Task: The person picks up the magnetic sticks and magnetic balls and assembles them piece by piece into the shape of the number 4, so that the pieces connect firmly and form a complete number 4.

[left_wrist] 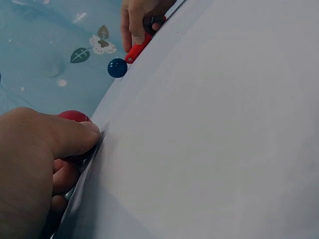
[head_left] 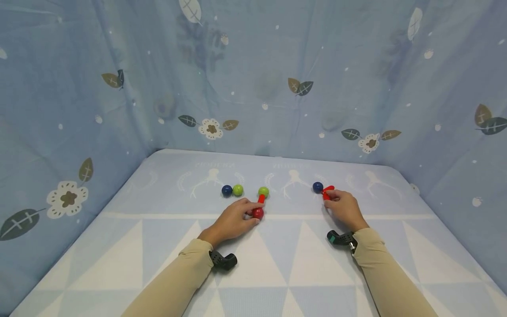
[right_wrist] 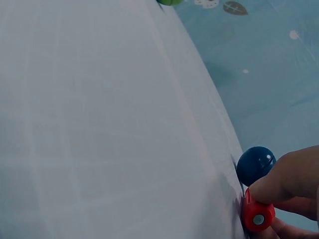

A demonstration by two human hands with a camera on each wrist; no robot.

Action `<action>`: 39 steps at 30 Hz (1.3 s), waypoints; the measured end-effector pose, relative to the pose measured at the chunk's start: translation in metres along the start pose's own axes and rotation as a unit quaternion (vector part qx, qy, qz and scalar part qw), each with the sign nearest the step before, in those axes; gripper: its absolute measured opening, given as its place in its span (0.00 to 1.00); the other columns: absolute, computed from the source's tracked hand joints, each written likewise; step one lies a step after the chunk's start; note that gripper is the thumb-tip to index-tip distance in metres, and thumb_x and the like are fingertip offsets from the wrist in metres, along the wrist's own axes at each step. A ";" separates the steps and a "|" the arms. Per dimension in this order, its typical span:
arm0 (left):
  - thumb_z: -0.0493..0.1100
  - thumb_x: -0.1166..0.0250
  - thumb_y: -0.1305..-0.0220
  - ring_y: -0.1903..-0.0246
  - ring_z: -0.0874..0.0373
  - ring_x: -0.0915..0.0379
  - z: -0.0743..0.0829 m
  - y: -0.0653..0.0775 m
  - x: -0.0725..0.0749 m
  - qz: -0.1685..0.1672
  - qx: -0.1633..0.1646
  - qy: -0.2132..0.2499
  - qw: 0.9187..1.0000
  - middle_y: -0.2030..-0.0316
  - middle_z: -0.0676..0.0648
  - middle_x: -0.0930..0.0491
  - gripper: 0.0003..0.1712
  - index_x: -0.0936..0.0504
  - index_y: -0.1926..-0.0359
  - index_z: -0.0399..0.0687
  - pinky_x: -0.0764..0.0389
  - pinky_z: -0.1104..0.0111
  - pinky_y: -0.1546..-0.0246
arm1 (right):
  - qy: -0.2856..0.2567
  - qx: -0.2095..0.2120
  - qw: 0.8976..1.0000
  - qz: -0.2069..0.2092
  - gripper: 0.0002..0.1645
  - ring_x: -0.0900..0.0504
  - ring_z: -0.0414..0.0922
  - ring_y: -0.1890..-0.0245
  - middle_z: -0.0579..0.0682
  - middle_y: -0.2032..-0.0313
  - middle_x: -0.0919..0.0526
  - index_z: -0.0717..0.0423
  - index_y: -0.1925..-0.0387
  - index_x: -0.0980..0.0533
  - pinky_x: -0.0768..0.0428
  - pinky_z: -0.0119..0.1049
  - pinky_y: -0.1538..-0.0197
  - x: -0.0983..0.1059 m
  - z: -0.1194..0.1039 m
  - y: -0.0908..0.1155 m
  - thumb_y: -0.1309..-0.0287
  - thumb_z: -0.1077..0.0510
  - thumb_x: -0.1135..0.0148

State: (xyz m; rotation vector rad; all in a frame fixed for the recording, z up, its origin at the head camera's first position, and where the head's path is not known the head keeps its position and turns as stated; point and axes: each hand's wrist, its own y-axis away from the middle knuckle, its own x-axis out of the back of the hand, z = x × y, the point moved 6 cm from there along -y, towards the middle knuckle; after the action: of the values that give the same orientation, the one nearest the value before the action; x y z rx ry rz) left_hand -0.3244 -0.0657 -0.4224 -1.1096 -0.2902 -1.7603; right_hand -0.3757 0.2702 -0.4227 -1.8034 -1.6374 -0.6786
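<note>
My left hand (head_left: 236,220) pinches a red ball (head_left: 258,213) between thumb and fingers, low over the cloth. From that ball a short red rod (head_left: 261,199) runs away from me to a green ball (head_left: 263,191). Over on the right, my right hand (head_left: 345,208) grips red rods (head_left: 326,195) that form an angle beside a dark blue ball (head_left: 318,187). In the right wrist view, a round silvery tip shows on the end of a red rod (right_wrist: 258,213), and the blue ball (right_wrist: 256,166) sits right by the fingertips. The left palm hides part of the red ball in the left wrist view.
Another dark blue ball (head_left: 227,190) and a green ball (head_left: 237,190) lie side by side beyond my left hand. A patterned pale cloth (head_left: 253,264) covers the table. Blue curtains (head_left: 253,79) with leaf and flower prints stand behind it and at both sides.
</note>
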 end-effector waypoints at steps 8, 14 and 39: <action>0.43 0.29 0.37 0.61 0.61 0.28 0.000 -0.001 0.001 0.000 0.001 0.003 1.000 0.58 0.55 0.24 0.27 0.20 0.36 0.54 0.26 0.65 0.58 | 0.007 -0.008 1.000 -0.018 0.26 0.25 0.52 0.63 0.62 0.52 0.20 0.63 0.40 0.24 0.27 0.37 0.67 -0.001 0.001 -0.002 0.40 0.62 0.41; 0.43 0.29 0.37 0.60 0.61 0.28 0.004 -0.002 0.003 0.004 0.001 0.002 1.000 0.58 0.55 0.24 0.27 0.20 0.37 0.53 0.26 0.64 0.58 | 0.015 0.003 1.000 -0.013 0.26 0.25 0.50 0.66 0.62 0.54 0.20 0.64 0.40 0.24 0.27 0.37 0.68 0.001 -0.002 -0.004 0.40 0.61 0.42; 0.44 0.29 0.37 0.60 0.61 0.28 0.002 -0.001 0.000 -0.003 -0.005 -0.005 1.000 0.57 0.54 0.24 0.27 0.20 0.36 0.54 0.26 0.65 0.57 | 0.078 0.024 0.997 -0.017 0.20 0.24 0.52 0.64 0.60 0.59 0.20 0.67 0.48 0.22 0.28 0.40 0.65 -0.001 -0.010 0.003 0.40 0.59 0.39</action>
State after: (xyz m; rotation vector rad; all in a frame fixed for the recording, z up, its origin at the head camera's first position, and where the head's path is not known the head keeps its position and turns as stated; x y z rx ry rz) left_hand -0.3240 -0.0646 -0.4210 -1.1262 -0.2919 -1.7634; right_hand -0.3724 0.2623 -0.4173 -1.6491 -1.5715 -0.7695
